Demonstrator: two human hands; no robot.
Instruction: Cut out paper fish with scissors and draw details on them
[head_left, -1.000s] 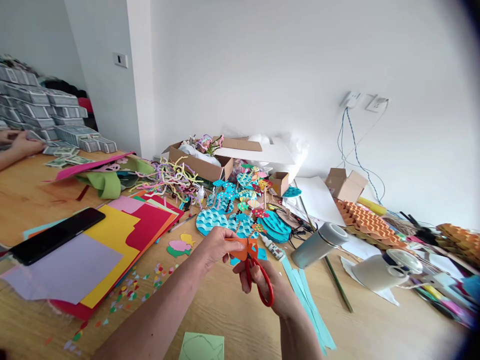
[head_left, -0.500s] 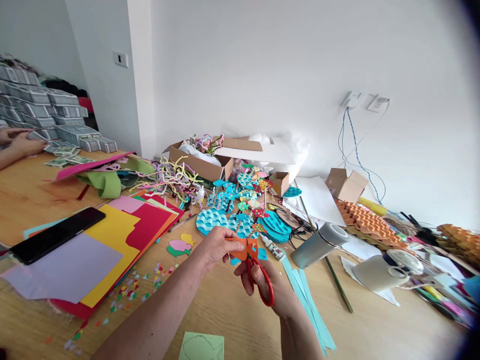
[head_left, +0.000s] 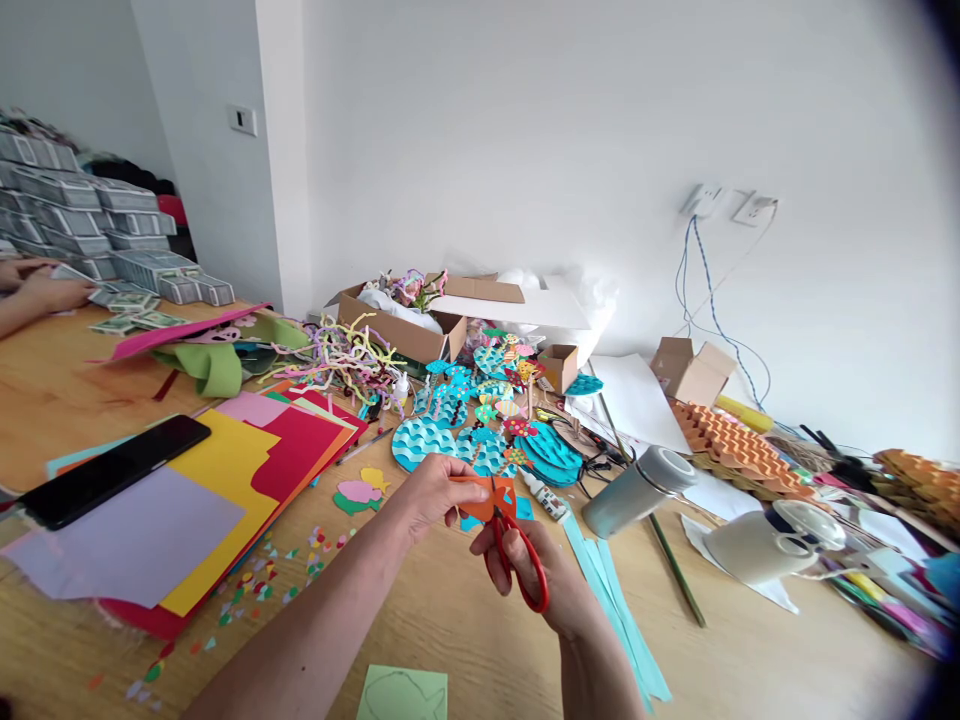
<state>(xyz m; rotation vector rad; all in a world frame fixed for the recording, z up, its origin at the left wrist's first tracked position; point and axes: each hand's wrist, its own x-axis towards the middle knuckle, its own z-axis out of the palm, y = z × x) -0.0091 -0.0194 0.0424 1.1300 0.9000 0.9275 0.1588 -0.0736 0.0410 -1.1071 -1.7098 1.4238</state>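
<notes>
My left hand [head_left: 442,490] pinches a small piece of orange paper [head_left: 478,496] between thumb and fingers. Red-handled scissors [head_left: 534,575] are in my right hand [head_left: 551,585], with its fingers through the loops. Their blades meet the right part of the orange paper, pointing away from me. Below my hands lies a pale green card [head_left: 403,692] with a fish outline drawn on it. Left of my left hand, pink, green and yellow paper fish [head_left: 360,492] rest on the table. Blue wavy-patterned paper pieces [head_left: 424,443] lie just beyond my hands.
A phone [head_left: 116,470] lies on coloured paper sheets [head_left: 289,455] at left, near scattered paper scraps [head_left: 259,580]. At right stand a grey tumbler [head_left: 637,490] and a cream mug [head_left: 772,540]. Light-blue strips [head_left: 611,610] lie beside my right forearm. Another person's hands [head_left: 49,290] are at far left.
Almost nothing differs; the scissors and orange paper have shifted only very slightly in my hands.
</notes>
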